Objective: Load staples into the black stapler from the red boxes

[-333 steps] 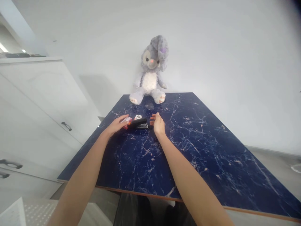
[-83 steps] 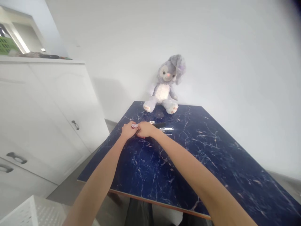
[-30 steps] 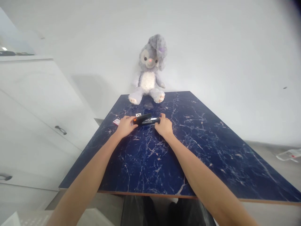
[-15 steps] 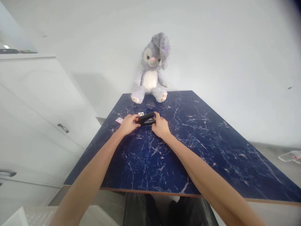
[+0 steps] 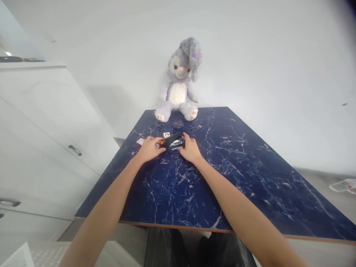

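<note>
A black stapler (image 5: 172, 141) with an orange part at its left end lies on the table, its top arm raised from the base and a silvery strip showing between them. My left hand (image 5: 149, 149) grips the orange end, thumb at the near side and fingers behind. At the other end, my right hand (image 5: 190, 149) has its thumb by the base and its index finger by the tip of the raised arm. Just behind the stapler is a small white card or box (image 5: 166, 135) with a dark picture. A pink-and-white packet (image 5: 139, 142) lies beside my left hand, partly hidden by it.
The table (image 5: 236, 178) has a dark blue marbled top. A grey plush rabbit (image 5: 178, 92) sits at its far edge against the wall. White cabinets (image 5: 41, 129) stand to the left, and a clear plastic container (image 5: 343, 185) is low on the right.
The stapler's top arm has lifted further from its base, so the gap between them is wider. My left hand has shifted slightly left; my right hand has barely moved.
</note>
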The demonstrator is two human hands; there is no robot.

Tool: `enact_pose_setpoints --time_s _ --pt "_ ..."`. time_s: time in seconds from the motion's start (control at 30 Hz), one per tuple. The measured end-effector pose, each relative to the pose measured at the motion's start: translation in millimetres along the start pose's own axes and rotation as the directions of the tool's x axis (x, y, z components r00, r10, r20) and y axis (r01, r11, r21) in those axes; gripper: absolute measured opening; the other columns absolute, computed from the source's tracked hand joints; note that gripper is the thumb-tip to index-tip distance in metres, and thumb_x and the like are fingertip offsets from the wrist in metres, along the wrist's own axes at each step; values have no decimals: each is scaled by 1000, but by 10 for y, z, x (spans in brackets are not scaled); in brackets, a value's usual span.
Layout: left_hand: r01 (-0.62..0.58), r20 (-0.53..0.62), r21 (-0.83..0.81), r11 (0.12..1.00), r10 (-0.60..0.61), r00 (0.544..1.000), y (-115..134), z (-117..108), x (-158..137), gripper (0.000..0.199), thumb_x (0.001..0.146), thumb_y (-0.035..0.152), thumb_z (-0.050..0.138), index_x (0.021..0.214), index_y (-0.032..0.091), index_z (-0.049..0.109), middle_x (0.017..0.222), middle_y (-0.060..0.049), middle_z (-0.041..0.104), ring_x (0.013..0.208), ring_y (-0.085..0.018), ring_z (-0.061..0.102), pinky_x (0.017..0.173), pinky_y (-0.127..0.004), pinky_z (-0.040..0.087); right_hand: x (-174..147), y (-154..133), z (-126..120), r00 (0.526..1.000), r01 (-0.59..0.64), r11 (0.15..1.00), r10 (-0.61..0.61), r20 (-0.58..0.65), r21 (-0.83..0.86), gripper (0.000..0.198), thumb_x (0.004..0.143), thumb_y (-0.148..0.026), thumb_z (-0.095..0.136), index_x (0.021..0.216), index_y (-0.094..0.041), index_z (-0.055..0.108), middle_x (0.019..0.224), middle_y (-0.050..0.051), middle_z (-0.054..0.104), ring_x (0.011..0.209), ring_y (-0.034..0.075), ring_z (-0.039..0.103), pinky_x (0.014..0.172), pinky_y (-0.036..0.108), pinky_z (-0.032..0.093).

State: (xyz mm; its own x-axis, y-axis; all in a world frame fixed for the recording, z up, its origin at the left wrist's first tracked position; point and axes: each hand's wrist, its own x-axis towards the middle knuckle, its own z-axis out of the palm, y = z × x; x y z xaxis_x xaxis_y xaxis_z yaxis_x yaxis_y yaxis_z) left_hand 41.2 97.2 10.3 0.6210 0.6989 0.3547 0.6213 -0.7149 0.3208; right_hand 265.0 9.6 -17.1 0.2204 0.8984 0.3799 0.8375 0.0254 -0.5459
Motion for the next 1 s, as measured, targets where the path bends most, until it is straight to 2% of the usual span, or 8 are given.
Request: enact_pose_setpoints --time_s 0.2,0.37,0.47,0.53,0.67,0.8,0.9,1.0 --pt "-76 89 -53 996 80 993 226 -74 -87 59 81 49 72 134 26 60 106 -7 70 113 -28 53 100 -42 43 -36 -42 -38 996 -41 992 50 -77 119 61 85 -20 48 145 -10 40 124 15 66 109 30 62 100 45 48" --pt "-171 149 109 979 154 977 297 -219 -115 65 79 54 70 136 26 58 131 -10 60 123 -32 49 105 -44 39 -101 -139 -78 999 30 981 -27 -21 192 64 96 -41 41 152 -10 32 145 18 51 132 32 50 111 48 39" --pt "-114 227 268 957 53 972 203 -297 -133 61 77 58 69 126 22 65 134 -14 58 122 -37 51 105 -49 37 -130 -175 -80 997 27 982 -39 64 188 88 91 -57 50 157 -8 20 154 21 38 140 36 40 115 51 34" --pt "-81 266 293 953 0 964 162 -310 -141 52 83 54 64 124 22 66 129 -14 61 117 -35 55 103 -46 39 -137 -183 -73 995 24 983 -41 88 184 95 88 -59 54 158 -9 15 156 21 36 141 37 38 115 51 33" --pt "-10 233 316 949 -67 970 164 -300 -141 56 87 46 59 136 19 55 120 -14 67 114 -33 59 99 -42 41 -137 -169 -61 996 20 983 -37 85 185 95 89 -61 53 159 -10 13 155 21 38 141 37 39 114 51 33" --pt "58 278 368 928 -169 946 161 -325 -135 54 84 51 62 127 20 59 108 -13 70 101 -31 64 89 -39 46 -139 -152 -61 996 22 981 -39 85 193 94 89 -62 53 159 -14 12 154 20 39 140 37 39 114 52 33" --pt "71 232 371 926 -166 958 186 -321 -143 49 87 47 60 128 20 58 112 -13 67 103 -30 64 87 -37 48 -139 -153 -67 995 22 981 -39 89 193 95 89 -63 53 159 -13 12 154 21 39 140 37 39 114 52 33" --pt "42 192 372 927 -122 974 250 -278 -160 58 88 46 60 138 18 53 120 -16 63 112 -32 61 93 -39 47 -138 -159 -77 995 24 980 -43 91 200 96 89 -63 53 159 -12 13 154 21 38 140 37 39 114 51 33"
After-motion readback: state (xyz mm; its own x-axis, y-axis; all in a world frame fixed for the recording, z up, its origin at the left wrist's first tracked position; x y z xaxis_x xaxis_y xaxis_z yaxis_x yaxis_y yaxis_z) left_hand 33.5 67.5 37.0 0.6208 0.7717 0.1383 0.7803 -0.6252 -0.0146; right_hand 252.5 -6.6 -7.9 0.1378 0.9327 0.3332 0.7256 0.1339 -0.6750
